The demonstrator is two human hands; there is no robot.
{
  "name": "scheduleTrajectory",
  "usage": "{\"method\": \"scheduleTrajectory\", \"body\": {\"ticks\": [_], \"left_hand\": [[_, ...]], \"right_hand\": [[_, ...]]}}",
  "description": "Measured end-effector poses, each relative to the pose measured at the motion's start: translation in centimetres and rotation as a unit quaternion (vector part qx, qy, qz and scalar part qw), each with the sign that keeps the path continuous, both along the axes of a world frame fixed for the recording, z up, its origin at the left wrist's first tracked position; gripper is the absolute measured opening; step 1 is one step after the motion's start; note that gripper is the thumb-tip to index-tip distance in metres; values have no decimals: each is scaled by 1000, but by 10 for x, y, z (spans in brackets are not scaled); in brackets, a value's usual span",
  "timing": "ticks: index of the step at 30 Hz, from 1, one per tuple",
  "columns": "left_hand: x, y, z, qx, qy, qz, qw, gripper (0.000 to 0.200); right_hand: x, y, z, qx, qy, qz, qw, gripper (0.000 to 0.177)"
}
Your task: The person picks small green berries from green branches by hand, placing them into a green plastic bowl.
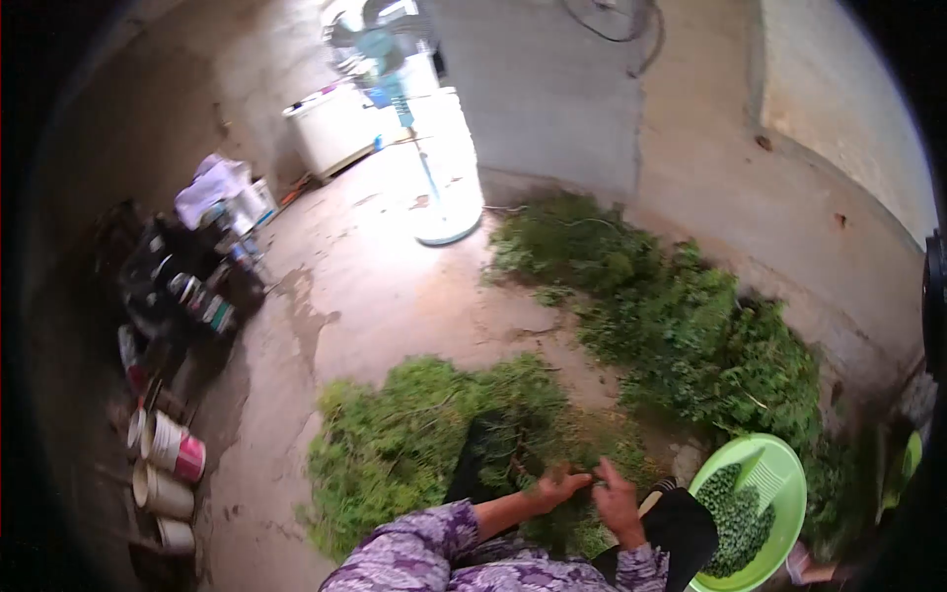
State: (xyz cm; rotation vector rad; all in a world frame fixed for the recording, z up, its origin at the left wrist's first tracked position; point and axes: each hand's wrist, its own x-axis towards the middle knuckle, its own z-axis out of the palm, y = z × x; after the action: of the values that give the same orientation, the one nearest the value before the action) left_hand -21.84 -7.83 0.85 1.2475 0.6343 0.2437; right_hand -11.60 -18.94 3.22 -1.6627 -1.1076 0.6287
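Two bare hands almost fingertip to fingertip, low over the leafy stems (577, 528) at the lap: left hand (554, 490) coming in from the left, right hand (616, 501) from the lower right, with fingers bent inward on both. Impossible to tell from this view whether pinched on a stem or pod, or on nothing. Off to the right of both, beyond the dark cloth (681, 533) over the knee, a light-green basin (798, 498) with small green pieces (730, 528) inside; clearly nearer to the right hand, with long axis running roughly away from the body, so broadly side-on to that hand. On the opposite side, close by the left forearm, a leafy heap (385, 439); farther forward and right, along the wall (691, 212), a longer bank of greenery (681, 340).
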Motion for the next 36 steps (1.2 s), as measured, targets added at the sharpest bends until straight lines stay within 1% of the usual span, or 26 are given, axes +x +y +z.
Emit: {"method": "scheduleTrajectory", "body": {"ticks": [1, 2, 3, 4, 5, 6, 7, 8, 9, 10, 11, 13, 14, 15, 17, 18, 19, 20, 22, 24, 25, 27, 28, 31, 34, 36], "left_hand": [[-5, 0, 16, 2, 7, -27, 1000, 25], [-8, 2, 24, 5, 7, -5, 1000, 25], [-8, 3, 30, 55, 47, -21, 997, 26], [-6, 3, 34, 103, 90, -43, 990, 27], [-1, 6, 32, 104, 88, -35, 990, 27], [6, 13, 27, 1, 83, 22, 996, 26], [8, 19, 35, -101, 75, 77, 989, 25], [6, 23, 44, -98, 71, 80, 989, 25], [2, 24, 72, -104, 28, 125, 986, 23], [-3, 26, 96, -111, -15, 169, 979, 22], [-8, 30, 113, -167, -85, 148, 971, 22], [-13, 39, 130, -179, -115, 154, 965, 20], [-15, 39, 131, -196, -142, 158, 957, 19], [-8, 70, 64, -75, -185, 83, 976, 31], [-33, 40, 176, -161, -109, 102, 976, 26], [-19, 67, 103, 35, -149, 123, 981, 21], [-35, 27, 200, -121, -102, 150, 976, 20], [-34, 39, 183, -106, -98, 110, 983, 21], [-28, 29, 196, -168, -106, 148, 969, 18], [-22, 23, 195, -176, -123, 121, 969, 18], [-16, 22, 191, -185, -114, 105, 970, 18], [-3, 16, 181, -204, -139, 82, 966, 15], [2, 10, 179, -207, -132, 72, 967, 15], [15, -6, 180, -222, -130, 41, 966, 13], [23, -25, 182, -210, -96, 52, 972, 15], [25, -39, 186, -199, -54, 85, 975, 15]], "right_hand": [[2, -7, 7, -46, 73, -14, 996, 54], [3, -14, 5, 10, 231, -18, 973, 56], [1, -19, 19, 70, 342, -61, 935, 48], [2, -25, 29, 68, 342, -48, 936, 48], [6, -32, 39, 116, 429, -81, 892, 44], [11, -38, 45, 163, 510, -117, 837, 40], [15, -44, 46, 165, 508, -113, 838, 40], [18, -50, 45, 181, 508, -120, 834, 34], [17, -52, 45, 195, 508, -126, 830, 28], [13, -52, 48, 196, 507, -119, 831, 28], [9, -53, 52, 197, 516, -110, 827, 25], [-2, -49, 57, 184, 522, -114, 825, 15], [-8, -44, 59, 183, 522, -115, 825, 15], [-13, -40, 62, 156, 510, -113, 838, 15], [-27, -35, 72, 131, 499, -122, 848, 15], [-31, -32, 78, 135, 500, -134, 845, 15], [-31, -34, 84, 118, 488, -111, 858, 16], [-31, -38, 88, 120, 476, -88, 867, 19], [-32, -46, 97, 111, 463, -102, 873, 20], [-34, -54, 100, 176, 466, -107, 860, 19], [-33, -58, 103, 178, 466, -128, 857, 19], [-31, -69, 109, 200, 481, -102, 847, 17], [-30, -74, 108, 204, 483, -114, 844, 17], [-28, -85, 109, 209, 442, -120, 864, 17], [-29, -90, 114, 225, 413, -136, 872, 17], [-30, -91, 116, 234, 410, -147, 869, 19]]}}
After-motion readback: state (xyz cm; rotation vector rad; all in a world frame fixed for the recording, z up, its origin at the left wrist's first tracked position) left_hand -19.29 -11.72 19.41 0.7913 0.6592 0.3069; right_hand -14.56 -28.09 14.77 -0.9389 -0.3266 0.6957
